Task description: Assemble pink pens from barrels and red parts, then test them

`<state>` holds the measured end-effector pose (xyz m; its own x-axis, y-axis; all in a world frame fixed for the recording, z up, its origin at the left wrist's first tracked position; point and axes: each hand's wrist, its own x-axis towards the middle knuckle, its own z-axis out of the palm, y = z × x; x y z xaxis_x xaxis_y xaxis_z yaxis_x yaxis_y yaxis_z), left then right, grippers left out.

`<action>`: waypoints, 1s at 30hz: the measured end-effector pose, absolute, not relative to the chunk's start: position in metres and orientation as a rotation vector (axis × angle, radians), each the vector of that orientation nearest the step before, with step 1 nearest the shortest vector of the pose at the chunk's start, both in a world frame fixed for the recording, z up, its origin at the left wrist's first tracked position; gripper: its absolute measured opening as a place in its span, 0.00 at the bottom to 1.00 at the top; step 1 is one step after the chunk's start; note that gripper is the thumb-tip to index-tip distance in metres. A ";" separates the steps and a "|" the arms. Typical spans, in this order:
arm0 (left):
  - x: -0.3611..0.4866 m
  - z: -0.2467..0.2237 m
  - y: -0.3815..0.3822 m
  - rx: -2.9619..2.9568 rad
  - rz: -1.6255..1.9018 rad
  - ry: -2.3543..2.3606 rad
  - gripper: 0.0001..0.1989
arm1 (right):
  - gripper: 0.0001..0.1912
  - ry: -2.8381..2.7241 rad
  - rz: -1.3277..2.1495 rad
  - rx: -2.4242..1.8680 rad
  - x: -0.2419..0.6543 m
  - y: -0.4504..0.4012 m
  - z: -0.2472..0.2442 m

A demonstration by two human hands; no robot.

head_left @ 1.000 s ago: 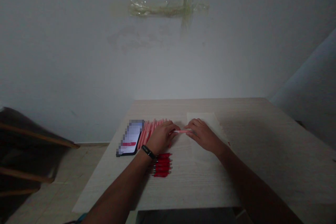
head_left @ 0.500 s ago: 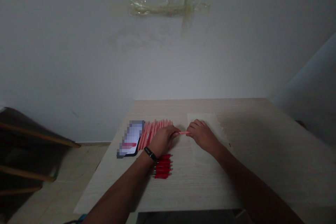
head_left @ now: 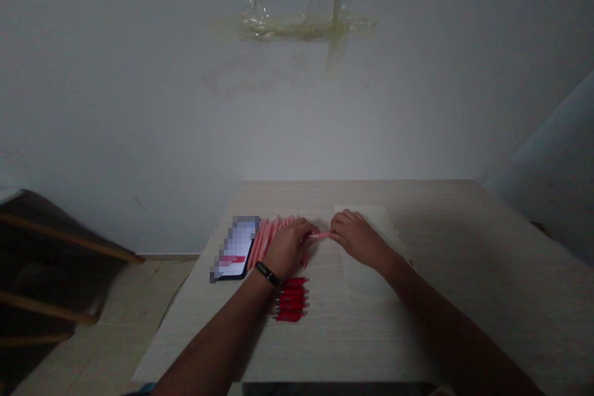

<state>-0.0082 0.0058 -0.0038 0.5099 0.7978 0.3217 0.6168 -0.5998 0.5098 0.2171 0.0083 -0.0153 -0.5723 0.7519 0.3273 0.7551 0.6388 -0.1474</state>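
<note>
Between my two hands a slim pink pen (head_left: 321, 236) lies sideways above the table. Its left end is pinched in my left hand (head_left: 290, 244), which wears a dark wristband. Fingers of my right hand (head_left: 356, 236) close on the other end, over a pale sheet of paper (head_left: 366, 278). A row of several pink pens (head_left: 263, 236) lies side by side, partly covered by my left hand. Below that wrist several red pens (head_left: 292, 300) are stacked in a short column, their left ends partly hidden by my forearm.
A phone (head_left: 236, 247) with a lit, blurred screen lies left of the pink pens. The pale wooden table (head_left: 278, 352) meets a grey wall (head_left: 297, 124) bearing strips of tape (head_left: 297, 30). Dark furniture with wooden bars (head_left: 55, 306) stands on the floor at left.
The whole view has shifted slightly, so things sit a little lower and further right. Both hands keep hold of the pink pen, with little visible movement.
</note>
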 end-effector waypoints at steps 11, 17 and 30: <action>-0.007 -0.011 0.005 2.352 0.691 1.135 0.10 | 0.08 -2.267 0.123 -1.216 0.222 -0.005 -0.027; -0.007 -0.010 0.006 2.366 0.746 1.123 0.09 | 0.09 -2.267 0.185 -1.193 0.224 -0.005 -0.027; -0.007 -0.013 0.008 2.384 0.719 1.148 0.08 | 0.07 -2.266 0.197 -1.207 0.223 -0.006 -0.028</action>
<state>-0.0072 0.0077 -0.0135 0.5314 0.8013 0.2749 0.5973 -0.5845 0.5492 0.2229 -0.0063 -0.0275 -0.4383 0.8017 0.4064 0.7195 0.5840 -0.3759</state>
